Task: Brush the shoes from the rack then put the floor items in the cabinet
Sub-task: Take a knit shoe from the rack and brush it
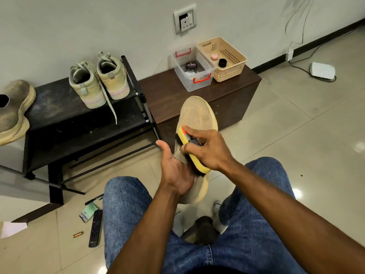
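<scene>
A tan mesh shoe (197,115) is held up over my knees, toe pointing away. My left hand (175,171) cups its heel end from the left, fingers hidden behind it. My right hand (209,149) grips a yellow-backed brush (199,163) whose dark bristles press on the shoe's upper. On the black shoe rack (59,107) stand a pair of pale green sneakers (98,82) and a dusty beige shoe (13,111) at the far left. On the floor at lower left lie a black remote (95,228), a green packet (87,212), a pen (93,199) and a small brass piece (77,234).
A brown cabinet (227,95) stands right of the rack. On it sit a clear box (192,70) with a polish tin and a beige basket (223,58). A white paper (11,229) lies at far left. Cables and a white device (323,70) lie by the wall.
</scene>
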